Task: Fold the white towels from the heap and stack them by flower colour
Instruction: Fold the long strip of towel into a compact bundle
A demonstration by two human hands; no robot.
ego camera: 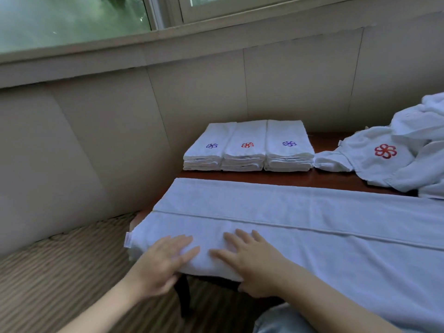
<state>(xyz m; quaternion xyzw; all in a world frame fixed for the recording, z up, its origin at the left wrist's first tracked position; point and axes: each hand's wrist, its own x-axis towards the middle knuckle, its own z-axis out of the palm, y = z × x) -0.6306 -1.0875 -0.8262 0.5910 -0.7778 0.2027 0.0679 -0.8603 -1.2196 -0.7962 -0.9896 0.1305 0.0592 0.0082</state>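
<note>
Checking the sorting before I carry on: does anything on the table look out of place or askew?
Nothing looks askew. Three folded stacks sit flush in a row: left stack blue flower, middle stack red, right stack purple. The left end of the long towel overhangs the table corner, which may only be mid-fold.

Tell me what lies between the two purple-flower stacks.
In the head view, the red-flower stack sits between the two purple-flower stacks, touching both.

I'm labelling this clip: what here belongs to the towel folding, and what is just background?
Job: long towel under both hands; three folded stacks; unfolded heap; wooden table.
Background: window; wall panels; striped carpet.
</note>
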